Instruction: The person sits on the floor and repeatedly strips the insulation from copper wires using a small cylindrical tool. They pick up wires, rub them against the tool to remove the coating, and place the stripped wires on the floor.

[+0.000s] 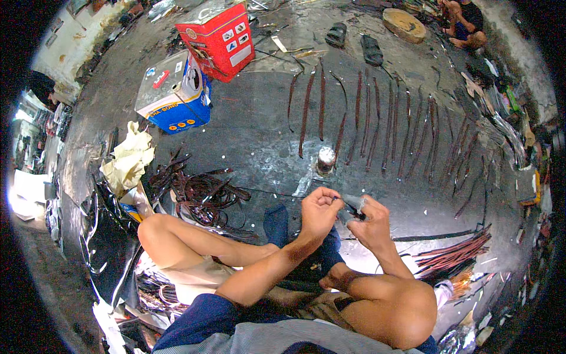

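My left hand [320, 213] is closed in a pinch, with what looks like a thin dark strip at its fingertips. Close beside it on the right, my right hand [372, 224] is closed round a small grey and black thing [355, 203], whose kind I cannot make out. Both hands are raised in front of my crossed legs. Just beyond them a small jar [325, 160] with a whitish top stands on the dark mat [253, 130]. Glossy dark brown strips [391, 127] lie side by side in a row across the far right of the mat.
Tangled brown strips [206, 197] are heaped at left, near crumpled cream paper [130, 159]. A reddish bundle of strips [457, 251] lies right. Farther off are a blue and white tin [177, 94], red box [221, 44], sandals [371, 50], round wooden block [404, 25] and another person [466, 23].
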A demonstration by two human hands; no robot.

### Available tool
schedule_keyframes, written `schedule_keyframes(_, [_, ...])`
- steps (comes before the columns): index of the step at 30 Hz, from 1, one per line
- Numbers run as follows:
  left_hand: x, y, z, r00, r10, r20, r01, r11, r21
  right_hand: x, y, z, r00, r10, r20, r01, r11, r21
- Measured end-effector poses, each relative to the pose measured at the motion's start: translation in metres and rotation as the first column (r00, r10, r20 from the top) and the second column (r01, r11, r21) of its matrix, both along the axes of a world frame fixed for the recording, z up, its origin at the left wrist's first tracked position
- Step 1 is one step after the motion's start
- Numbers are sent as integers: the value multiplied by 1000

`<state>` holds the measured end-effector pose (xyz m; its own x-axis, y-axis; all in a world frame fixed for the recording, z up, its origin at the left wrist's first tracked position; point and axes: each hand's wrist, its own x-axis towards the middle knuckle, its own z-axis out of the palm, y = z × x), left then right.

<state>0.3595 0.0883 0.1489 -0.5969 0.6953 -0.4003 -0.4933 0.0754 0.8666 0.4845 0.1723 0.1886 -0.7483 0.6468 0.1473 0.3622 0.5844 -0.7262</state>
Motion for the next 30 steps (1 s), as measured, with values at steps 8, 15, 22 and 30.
schedule_keyframes(8, [-37,16,6,998,61,-2,-61,998,4,-43,14,-6,981,-21,-191,24,1000,13])
schedule_keyframes(15, [-45,16,6,956,35,292,-92,979,184,-58,29,-7,937,-17,-348,19,1000,4])
schedule_keyframes(22, [-54,26,5,986,31,165,-85,941,327,-55,40,-3,915,118,-386,-45,980,193])
schedule_keyframes(30, [-86,31,20,979,74,191,-166,835,525,-53,40,-2,912,176,-371,-46,942,332])
